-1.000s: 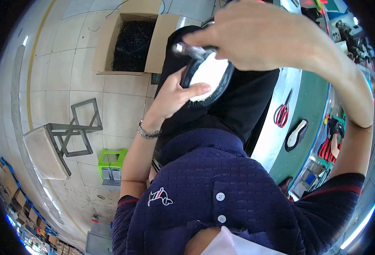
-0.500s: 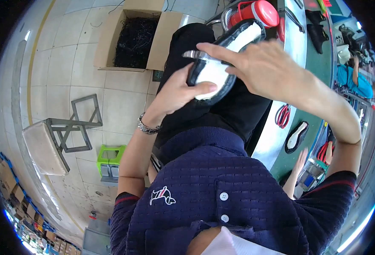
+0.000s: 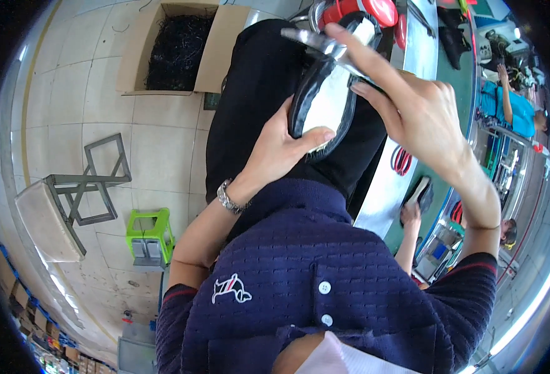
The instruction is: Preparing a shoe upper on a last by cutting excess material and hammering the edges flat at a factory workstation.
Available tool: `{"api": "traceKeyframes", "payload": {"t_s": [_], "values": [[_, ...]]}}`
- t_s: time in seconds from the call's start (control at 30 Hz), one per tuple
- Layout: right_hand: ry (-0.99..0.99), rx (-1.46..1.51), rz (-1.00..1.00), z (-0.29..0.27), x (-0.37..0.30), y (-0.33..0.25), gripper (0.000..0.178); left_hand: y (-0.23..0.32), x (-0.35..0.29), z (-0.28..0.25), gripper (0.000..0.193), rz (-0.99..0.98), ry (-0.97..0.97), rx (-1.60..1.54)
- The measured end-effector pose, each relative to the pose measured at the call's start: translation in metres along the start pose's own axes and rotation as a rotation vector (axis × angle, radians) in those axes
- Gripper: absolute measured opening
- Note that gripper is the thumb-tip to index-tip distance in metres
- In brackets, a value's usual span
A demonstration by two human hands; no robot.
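1. Head view, nearest the body: the left hand [image 3: 281, 143] grips the near end of a black shoe [image 3: 328, 103], its thumb laid on the white underside. The shoe sits over the person's dark-trousered lap [image 3: 253, 93], white side up, its long axis pointing away and slightly right.
2. Just beyond, the right hand [image 3: 415, 103] is closed around a shiny metal tool [image 3: 315, 40], which crosses above the shoe's middle; whether it touches the shoe cannot be told.
3. Risk, as a judgement: the left thumb lies on the same white face the tool spans, so a slip toward the body could strike it. Held at one end, the shoe might twist if pushed off-centre, and a stray metal edge might scuff the black margin.
4. To the right, red looped handles [image 3: 401, 161] lie on the silver tabletop [image 3: 377, 199]. Beyond, a co-worker's hand [image 3: 411, 215] is on a second shoe [image 3: 417, 196].
5. Farther off: a green stool [image 3: 151, 218] to the left, an open cardboard box [image 3: 219, 53] of black scraps far left, and a co-worker in blue [image 3: 518, 112] far right.
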State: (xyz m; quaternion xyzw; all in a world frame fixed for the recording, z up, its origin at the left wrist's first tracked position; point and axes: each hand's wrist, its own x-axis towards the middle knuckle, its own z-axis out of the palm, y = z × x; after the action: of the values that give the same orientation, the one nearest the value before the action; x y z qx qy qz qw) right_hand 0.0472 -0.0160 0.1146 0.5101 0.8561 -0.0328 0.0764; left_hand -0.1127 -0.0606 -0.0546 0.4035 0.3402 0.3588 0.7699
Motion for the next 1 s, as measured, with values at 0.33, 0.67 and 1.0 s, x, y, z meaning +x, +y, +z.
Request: {"api": "traceKeyframes", "payload": {"t_s": [0.33, 0.67, 1.0], "values": [[-0.2, -0.059, 0.031, 0.001, 0.0, 0.017, 0.066, -0.005, -0.002, 0.004, 0.046, -0.086, -0.103, -0.099], [-0.24, -0.135, -0.566, -0.02, 0.043, -0.006, 0.059, -0.021, -0.001, 0.028, 0.049, -0.011, -0.044, -0.009], [-0.353, -0.482, -0.479, -0.028, 0.03, -0.03, 0.07, -0.023, 0.001, 0.025, 0.051, -0.015, -0.087, 0.026]]}}
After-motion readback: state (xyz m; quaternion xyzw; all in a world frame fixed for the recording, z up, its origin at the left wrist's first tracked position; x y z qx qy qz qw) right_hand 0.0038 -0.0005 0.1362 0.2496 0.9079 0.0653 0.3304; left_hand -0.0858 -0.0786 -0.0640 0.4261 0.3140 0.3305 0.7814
